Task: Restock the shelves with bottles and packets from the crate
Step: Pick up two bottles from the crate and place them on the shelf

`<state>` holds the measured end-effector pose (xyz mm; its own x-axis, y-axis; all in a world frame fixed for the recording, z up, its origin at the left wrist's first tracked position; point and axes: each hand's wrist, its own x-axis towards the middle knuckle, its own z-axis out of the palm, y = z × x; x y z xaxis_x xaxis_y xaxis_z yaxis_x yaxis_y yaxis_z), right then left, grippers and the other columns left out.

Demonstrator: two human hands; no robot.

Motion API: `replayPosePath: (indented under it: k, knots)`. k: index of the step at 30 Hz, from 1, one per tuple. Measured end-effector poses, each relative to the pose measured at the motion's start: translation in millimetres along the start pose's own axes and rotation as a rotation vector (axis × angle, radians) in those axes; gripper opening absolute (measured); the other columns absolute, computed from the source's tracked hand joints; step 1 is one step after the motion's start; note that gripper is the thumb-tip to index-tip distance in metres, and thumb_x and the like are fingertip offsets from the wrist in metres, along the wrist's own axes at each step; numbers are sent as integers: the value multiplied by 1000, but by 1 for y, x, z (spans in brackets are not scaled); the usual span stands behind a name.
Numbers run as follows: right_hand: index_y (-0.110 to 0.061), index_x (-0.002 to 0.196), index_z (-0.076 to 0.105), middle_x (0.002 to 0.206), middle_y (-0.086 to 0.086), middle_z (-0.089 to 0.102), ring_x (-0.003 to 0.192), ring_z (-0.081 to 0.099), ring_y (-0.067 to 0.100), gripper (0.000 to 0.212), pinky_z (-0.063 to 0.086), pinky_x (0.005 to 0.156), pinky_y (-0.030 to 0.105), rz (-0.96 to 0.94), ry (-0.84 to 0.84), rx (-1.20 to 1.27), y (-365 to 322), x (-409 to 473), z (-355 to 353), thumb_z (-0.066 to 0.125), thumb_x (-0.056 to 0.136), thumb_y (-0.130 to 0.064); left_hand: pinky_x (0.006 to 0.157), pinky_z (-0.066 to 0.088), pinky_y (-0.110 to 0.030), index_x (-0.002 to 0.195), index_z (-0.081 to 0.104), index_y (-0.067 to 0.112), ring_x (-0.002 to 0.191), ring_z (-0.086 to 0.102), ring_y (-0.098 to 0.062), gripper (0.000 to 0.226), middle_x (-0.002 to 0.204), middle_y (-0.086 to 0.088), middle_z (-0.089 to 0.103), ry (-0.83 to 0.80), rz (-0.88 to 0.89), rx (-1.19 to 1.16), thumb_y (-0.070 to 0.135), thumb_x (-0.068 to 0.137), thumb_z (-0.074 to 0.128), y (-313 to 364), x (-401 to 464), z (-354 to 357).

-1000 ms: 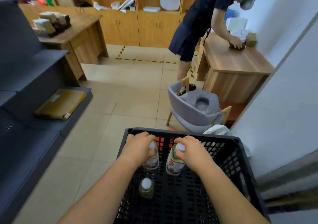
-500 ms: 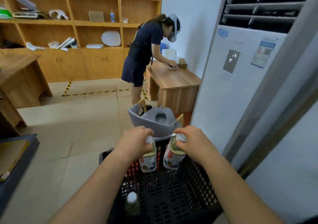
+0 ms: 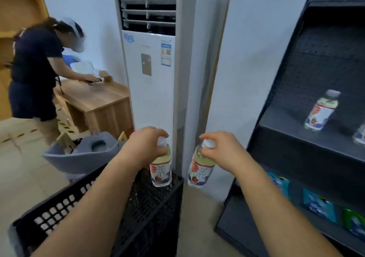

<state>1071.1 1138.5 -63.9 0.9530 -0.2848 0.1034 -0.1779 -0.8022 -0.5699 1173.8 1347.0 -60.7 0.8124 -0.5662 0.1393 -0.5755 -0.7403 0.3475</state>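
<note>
We've got a bottle in each hand, both gripped at the neck w/ fingers curled round, caps up. Left hand (image 3: 145, 144) holds the left bottle (image 3: 161, 168) over the black crate's (image 3: 146, 203) far corner; right hand (image 3: 221, 150) holds the right bottle (image 3: 200, 171) just past the crate at 3 o'clock, above the floor. Dark shelf unit (image 3: 296, 158) further at 3 o'clock, w/ one bottle (image 3: 321, 111) upright on a shelf, packets (image 3: 318, 204) lower down.

A: What carries things here?
B: A dark shelf unit (image 3: 296, 158). 1 bottle (image 3: 321, 110) stands upright on its middle shelf, a second at the right edge, cut off.
A: Lower down?
B: Blue packets (image 3: 319, 205) and a green packet (image 3: 353, 220). A black crate (image 3: 59, 207) sits on the tiled floor (image 3: 23, 170).
</note>
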Motion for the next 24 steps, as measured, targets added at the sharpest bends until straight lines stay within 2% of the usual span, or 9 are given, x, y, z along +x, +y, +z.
replayPosePath:
  k: [3, 6, 10, 18, 24]
  knots:
    - [-25, 129, 64, 130, 1, 61, 117, 57, 18, 46, 47, 98, 31, 101, 72, 33, 43, -35, -40, 69, 83, -21, 97, 46, -40, 125, 61, 27, 113, 55, -23, 43, 123, 0, 61, -13, 116, 0, 31, 82, 64, 62, 10, 13]
    - [-26, 128, 64, 129, 2, 59, 118, 56, 19, 46, 47, 99, 33, 179, 158, 21, 90, -79, -78, 69, 82, -23, 99, 46, -42, 125, 61, 29, 115, 55, -24, 43, 126, -1, 61, -51, 214, -23, 31, 82, 64, 131, 13, 32]
    - [-26, 129, 64, 124, 5, 59, 117, 53, 22, 46, 46, 98, 35, 276, 240, -16, 153, -146, -133, 68, 83, -23, 97, 46, -36, 125, 61, 27, 116, 54, -23, 44, 128, -1, 59, -125, 336, -65, 27, 82, 66, 232, 9, 62]
    - [-27, 126, 66, 129, 7, 59, 123, 51, 24, 46, 45, 103, 42, 497, 417, -6, 271, -288, -235, 70, 81, -20, 96, 49, -43, 122, 62, 30, 113, 56, -25, 44, 130, -1, 59, -215, 573, -97, 31, 79, 70, 436, -16, 133]
    - [-29, 123, 67, 127, 7, 61, 115, 56, 22, 44, 50, 97, 40, 657, 547, -5, 343, -373, -300, 72, 80, -23, 94, 49, -44, 122, 63, 31, 109, 57, -27, 45, 124, -3, 61, -289, 770, -116, 32, 77, 69, 574, -32, 180]
